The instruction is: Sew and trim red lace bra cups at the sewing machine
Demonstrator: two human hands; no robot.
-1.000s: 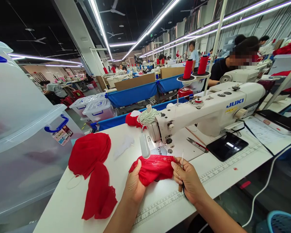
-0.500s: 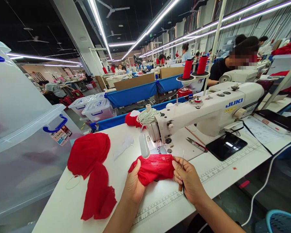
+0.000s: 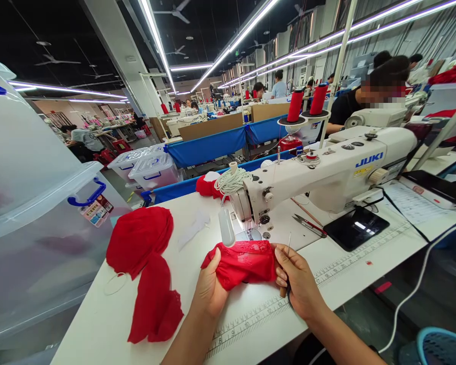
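Observation:
A small piece of red lace fabric [image 3: 243, 262] is stretched between both my hands just in front of the needle plate of a white JUKI sewing machine [image 3: 327, 175]. My left hand [image 3: 210, 291] pinches its left end. My right hand [image 3: 298, 281] grips its right end and also holds a thin pointed metal tool [image 3: 288, 246] upright between the fingers. The fabric rests on the white sewing table [image 3: 99, 324] near its printed ruler strip [image 3: 251, 317].
A pile of red fabric [image 3: 144, 263] lies at the left of the table. Clear plastic bins [image 3: 34, 203] stand at far left. Scissors [image 3: 307, 225] and a black control panel [image 3: 355, 229] lie under the machine arm. Red thread cones [image 3: 306, 101] stand behind; other people work beyond.
My right hand has slid slightly further over the right end of the lace, and the tool has tilted a little. The left hand has stayed in place.

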